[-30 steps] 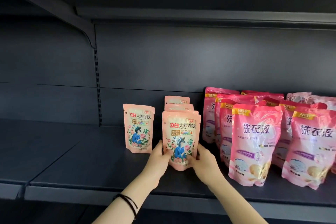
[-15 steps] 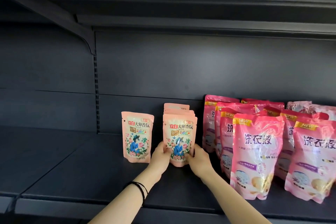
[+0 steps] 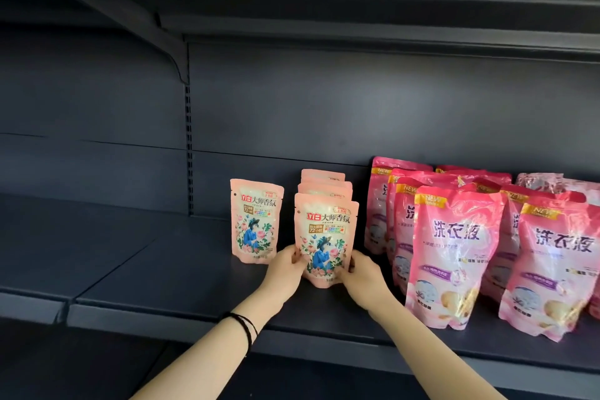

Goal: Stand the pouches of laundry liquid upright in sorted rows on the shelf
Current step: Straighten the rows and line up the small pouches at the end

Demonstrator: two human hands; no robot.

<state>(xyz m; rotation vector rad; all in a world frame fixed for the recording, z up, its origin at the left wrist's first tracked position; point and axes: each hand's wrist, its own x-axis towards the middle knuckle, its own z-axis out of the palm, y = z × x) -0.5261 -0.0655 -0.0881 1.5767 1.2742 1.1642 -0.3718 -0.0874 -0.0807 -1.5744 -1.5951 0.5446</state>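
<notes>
A small peach floral pouch [image 3: 325, 230] stands upright on the dark shelf [image 3: 194, 273] at the front of a short row of like pouches [image 3: 323, 179]. My left hand [image 3: 285, 271] grips its lower left edge and my right hand [image 3: 362, 276] grips its lower right edge. A single peach pouch [image 3: 255, 221] stands alone just to the left. To the right, larger bright pink pouches [image 3: 453, 253] stand in rows, with another front pouch [image 3: 556, 266] further right.
The shelf's back panel [image 3: 324, 107] rises behind the pouches, with a slotted upright [image 3: 189, 153] at left. The upper shelf and its bracket [image 3: 156, 32] overhang. The shelf's front lip [image 3: 162, 318] runs below my wrists.
Both hands have kept hold of the front peach pouch. It went slightly back toward its row, then came a little forward again; the view shifted a bit.
</notes>
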